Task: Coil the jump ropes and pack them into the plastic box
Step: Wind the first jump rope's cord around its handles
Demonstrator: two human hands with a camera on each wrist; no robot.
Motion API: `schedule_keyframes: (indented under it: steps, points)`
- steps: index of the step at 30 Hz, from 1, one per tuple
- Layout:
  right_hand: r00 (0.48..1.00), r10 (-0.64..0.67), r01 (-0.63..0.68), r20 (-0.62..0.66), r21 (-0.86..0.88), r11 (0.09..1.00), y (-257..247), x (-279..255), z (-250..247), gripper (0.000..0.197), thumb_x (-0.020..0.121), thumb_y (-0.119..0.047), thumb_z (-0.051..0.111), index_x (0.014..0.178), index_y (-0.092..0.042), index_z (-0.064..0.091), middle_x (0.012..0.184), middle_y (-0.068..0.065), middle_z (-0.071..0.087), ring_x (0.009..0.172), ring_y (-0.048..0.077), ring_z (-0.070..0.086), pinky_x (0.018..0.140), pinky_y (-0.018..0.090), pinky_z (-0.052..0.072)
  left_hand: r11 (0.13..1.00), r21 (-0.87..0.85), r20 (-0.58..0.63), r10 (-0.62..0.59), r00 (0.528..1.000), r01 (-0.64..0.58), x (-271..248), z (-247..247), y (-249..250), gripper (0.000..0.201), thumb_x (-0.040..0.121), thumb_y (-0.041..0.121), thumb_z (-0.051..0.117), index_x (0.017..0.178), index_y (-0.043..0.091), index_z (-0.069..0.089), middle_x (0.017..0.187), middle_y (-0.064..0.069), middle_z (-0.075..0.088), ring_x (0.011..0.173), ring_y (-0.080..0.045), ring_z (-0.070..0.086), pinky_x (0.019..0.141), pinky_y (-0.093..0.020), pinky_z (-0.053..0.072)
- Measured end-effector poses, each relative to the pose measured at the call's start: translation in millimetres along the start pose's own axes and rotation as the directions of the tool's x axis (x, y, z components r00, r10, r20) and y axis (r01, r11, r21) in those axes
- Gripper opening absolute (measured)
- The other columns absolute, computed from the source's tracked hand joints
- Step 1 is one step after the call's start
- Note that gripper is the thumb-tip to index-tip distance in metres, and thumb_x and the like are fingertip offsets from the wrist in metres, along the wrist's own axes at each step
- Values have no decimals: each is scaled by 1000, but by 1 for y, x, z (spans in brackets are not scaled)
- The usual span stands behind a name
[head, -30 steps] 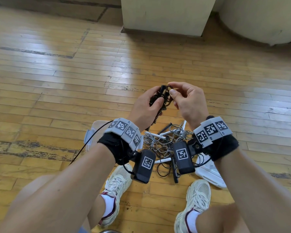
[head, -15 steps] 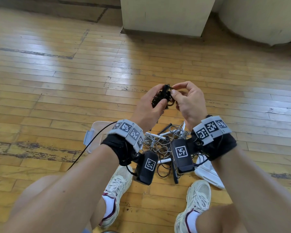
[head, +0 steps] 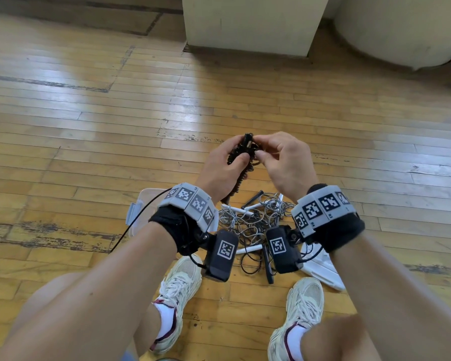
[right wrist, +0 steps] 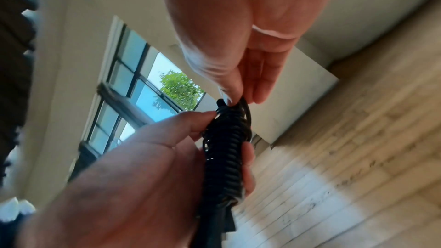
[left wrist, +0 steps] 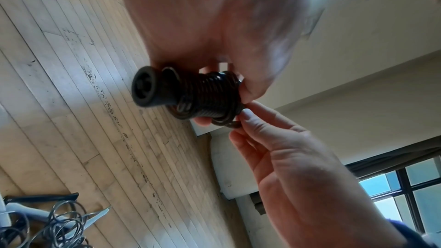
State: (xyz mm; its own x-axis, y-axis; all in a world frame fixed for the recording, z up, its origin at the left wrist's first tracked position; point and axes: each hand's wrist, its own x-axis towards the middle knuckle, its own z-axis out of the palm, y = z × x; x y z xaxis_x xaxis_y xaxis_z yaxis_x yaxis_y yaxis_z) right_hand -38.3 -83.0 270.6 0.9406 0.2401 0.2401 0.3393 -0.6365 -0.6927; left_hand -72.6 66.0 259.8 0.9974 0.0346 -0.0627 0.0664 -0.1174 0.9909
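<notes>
Head view showed both hands raised over the floor (head: 89,126), a little closer together than half a second before, and the black rope (head: 241,158) more tightly bundled between them. The left hand (head: 219,170) was curled round the rope, which was wound in close turns about its handles; the left wrist view showed the end cap and the stacked turns clearly. The right hand (head: 284,162) had come in from pulling cord to pinching the last loose loop at the top of the bundle, thumb and forefinger together, other fingers lightly curled. That suggested the winding was nearly done and the end was being tucked or secured. The box (head: 138,214) sat on the floor below the left wrist, mostly hidden, its lid (head: 323,269) apart to the right. Between them lay a tangled pile (head: 250,220) of grey ropes with white handles, not yet coiled, so most of the task remained.
</notes>
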Motion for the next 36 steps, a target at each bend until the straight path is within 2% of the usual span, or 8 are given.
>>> schedule_keyframes:
  steps: [3, 9, 13, 17, 22, 25, 30, 36]
  points:
    - [988, 143, -129, -61, 192, 973, 0, 0, -3, 24, 88, -13, 76, 112, -13, 74, 96, -3, 74, 87, 9, 69, 83, 24, 58, 1000, -2, 59, -18, 998, 18, 0, -1, 6, 37, 103, 6, 48, 137, 20, 53, 99, -5, 65, 64, -5, 63, 59, -21, 51]
    - [962, 272, -266, 38, 367, 891, 4, 0, -7, 12, 88, -14, 77, 99, -17, 77, 87, -2, 76, 77, 9, 69, 79, 27, 59, 1000, -18, 157, -15, 987, 18, -5, -2, 14, 39, 103, 4, 42, 111, 39, 57, 92, -3, 63, 62, -4, 62, 55, -22, 50]
    - [933, 336, -354, 133, 522, 776, 6, 0, -4, 11, 86, -12, 77, 95, -17, 74, 94, 2, 73, 85, 15, 67, 83, 33, 59, 991, -103, 193, -60, 979, 81, -9, -2, 20, 37, 104, 3, 37, 123, 28, 57, 96, -10, 61, 61, -5, 61, 54, -22, 51]
    - [874, 369, -482, 315, 650, 588, 6, 4, -5, 28, 91, -10, 69, 117, -15, 61, 117, 8, 68, 106, 22, 68, 89, 34, 58, 972, -153, 233, -139, 963, 177, -11, -4, 21, 37, 104, 5, 35, 130, 22, 55, 92, -16, 63, 66, -17, 63, 55, -27, 53]
    - [878, 374, -479, 300, 532, 699, 6, 2, -3, 17, 90, -11, 72, 106, -8, 69, 102, 11, 73, 98, 23, 70, 82, 30, 59, 984, 96, 281, -173, 944, 152, -9, -1, 14, 38, 99, 15, 58, 134, 25, 46, 108, -10, 64, 86, -19, 66, 68, -36, 60]
    - [864, 373, -501, 339, 500, 706, 2, -1, 5, 42, 74, -31, 79, 107, -9, 68, 106, 14, 71, 101, 26, 69, 87, 36, 59, 966, 220, 221, -186, 957, 137, -9, 2, 6, 46, 93, 32, 68, 133, 25, 45, 102, -4, 62, 81, -18, 64, 67, -37, 59]
    - [813, 400, -582, 423, 574, 575, -3, 5, -4, 23, 106, -21, 46, 108, -7, 63, 105, 16, 66, 93, 22, 58, 86, 34, 52, 982, 26, 200, -187, 962, 186, -7, -5, 13, 35, 100, 29, 58, 133, 20, 50, 95, -9, 62, 73, -18, 64, 56, -32, 52]
    - [808, 275, -584, 521, 649, 488, -2, 8, -18, 13, 101, -1, 44, 104, -6, 56, 87, 8, 59, 76, 16, 54, 70, 27, 51, 930, -206, 264, -246, 933, 304, -8, -12, 18, 30, 103, 31, 48, 128, 16, 56, 97, -12, 63, 79, -22, 66, 57, -32, 54]
